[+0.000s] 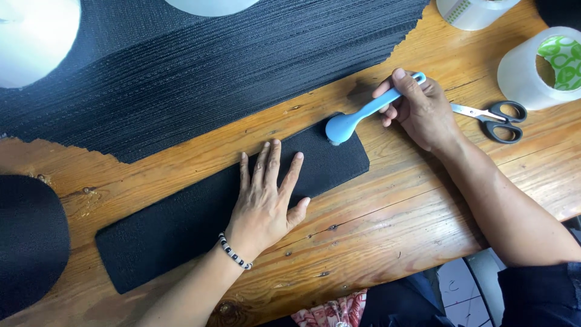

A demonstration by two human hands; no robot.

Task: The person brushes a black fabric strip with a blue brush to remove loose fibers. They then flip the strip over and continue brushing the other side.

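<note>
A long black textured strip (pixel 175 224) lies diagonally on the wooden table (pixel 387 218). My left hand (pixel 266 203) rests flat on its middle, fingers spread, with a beaded bracelet at the wrist. My right hand (pixel 417 109) grips the handle of a light blue brush (pixel 357 118), whose round head touches the strip's upper right corner.
A large sheet of black ribbed material (pixel 200 66) covers the table's far side. Black-handled scissors (pixel 493 116) lie right of my right hand. Two translucent tape rolls (pixel 541 66) (pixel 475 12) stand at the top right. A dark rounded piece (pixel 30 242) sits at the left edge.
</note>
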